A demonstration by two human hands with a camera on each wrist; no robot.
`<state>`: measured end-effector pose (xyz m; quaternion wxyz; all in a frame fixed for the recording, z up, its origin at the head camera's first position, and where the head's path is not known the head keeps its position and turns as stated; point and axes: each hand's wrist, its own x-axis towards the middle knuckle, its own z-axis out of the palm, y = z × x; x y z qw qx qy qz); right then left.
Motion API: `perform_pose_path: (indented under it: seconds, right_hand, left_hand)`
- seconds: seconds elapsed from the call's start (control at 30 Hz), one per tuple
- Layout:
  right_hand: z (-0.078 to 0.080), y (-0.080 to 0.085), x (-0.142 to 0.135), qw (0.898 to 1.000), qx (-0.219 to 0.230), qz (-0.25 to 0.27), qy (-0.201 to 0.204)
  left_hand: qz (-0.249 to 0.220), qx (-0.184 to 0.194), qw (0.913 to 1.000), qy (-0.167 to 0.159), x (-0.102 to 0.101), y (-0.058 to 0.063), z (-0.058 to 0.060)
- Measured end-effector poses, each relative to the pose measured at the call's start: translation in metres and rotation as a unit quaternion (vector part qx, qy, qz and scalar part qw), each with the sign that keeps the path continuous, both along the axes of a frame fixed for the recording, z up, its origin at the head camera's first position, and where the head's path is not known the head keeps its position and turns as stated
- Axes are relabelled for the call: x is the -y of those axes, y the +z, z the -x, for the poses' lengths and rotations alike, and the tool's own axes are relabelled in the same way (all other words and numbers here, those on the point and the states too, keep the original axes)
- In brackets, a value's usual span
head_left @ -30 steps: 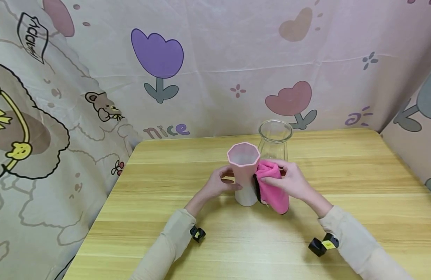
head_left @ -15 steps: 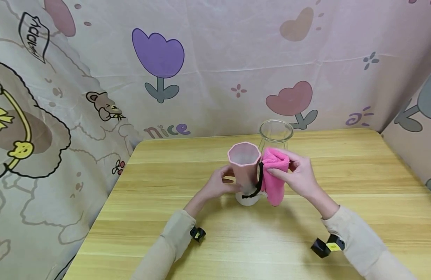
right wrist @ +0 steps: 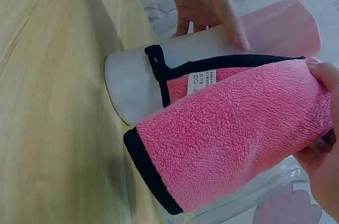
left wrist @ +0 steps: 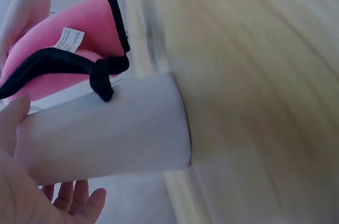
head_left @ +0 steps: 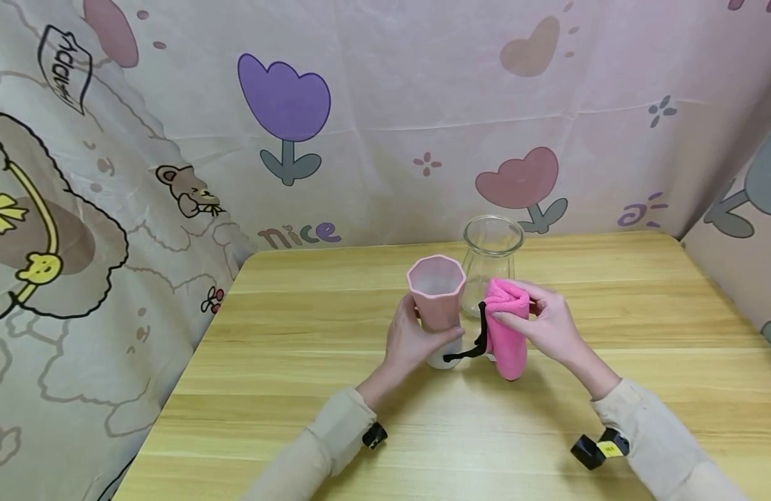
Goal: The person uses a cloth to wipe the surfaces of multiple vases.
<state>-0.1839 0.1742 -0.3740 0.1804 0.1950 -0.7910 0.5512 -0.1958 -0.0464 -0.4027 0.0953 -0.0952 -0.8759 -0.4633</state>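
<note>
A tall vase (head_left: pixel 438 306), pink at its faceted rim and whitish toward the base, stands upright on the table. My left hand (head_left: pixel 413 339) grips it around the middle, thumb across the front and fingers behind. Just to its right, my right hand (head_left: pixel 551 323) pinches a folded pink cloth (head_left: pixel 507 341) by its upper part, so the rest hangs down. Black trim edges the cloth, and a white label (right wrist: pixel 201 81) shows on it in the right wrist view. A black loop of trim (left wrist: pixel 100 78) overlaps the vase in the left wrist view.
Behind the cloth stands a clear glass vase (head_left: pixel 488 268) with a wide round rim, partly hidden. The wooden table (head_left: pixel 285 320) runs back to a patterned fabric backdrop (head_left: pixel 385 125); more fabric hangs at both sides.
The cloth, in my right hand, has moved right, away from the pink vase, rising and then lowering again. My left hand has shifted right and now wraps further around the vase.
</note>
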Motion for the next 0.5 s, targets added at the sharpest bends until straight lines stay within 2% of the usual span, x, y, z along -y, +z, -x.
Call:
perform_pose_path:
  seconds: [0.13,0.27,0.4,0.5]
  right_hand:
    - [0.0,0.0,-0.001,1.0,0.003,-0.004,-0.001]
    - [-0.001,0.001,-0.001,1.0,0.01,-0.013,-0.004]
    - [-0.002,0.001,-0.003,0.999,0.018,-0.024,-0.011]
    - [-0.001,0.001,-0.005,0.999,0.019,-0.03,-0.014]
  left_hand:
    - [-0.022,-0.014,0.9996,0.012,-0.002,-0.002,-0.001]
    - [-0.044,-0.013,0.9989,-0.007,0.0,-0.003,-0.001]
    - [-0.081,0.025,0.9942,-0.065,0.006,-0.004,0.004]
    - [-0.107,0.07,0.9843,-0.121,0.013,-0.003,0.01]
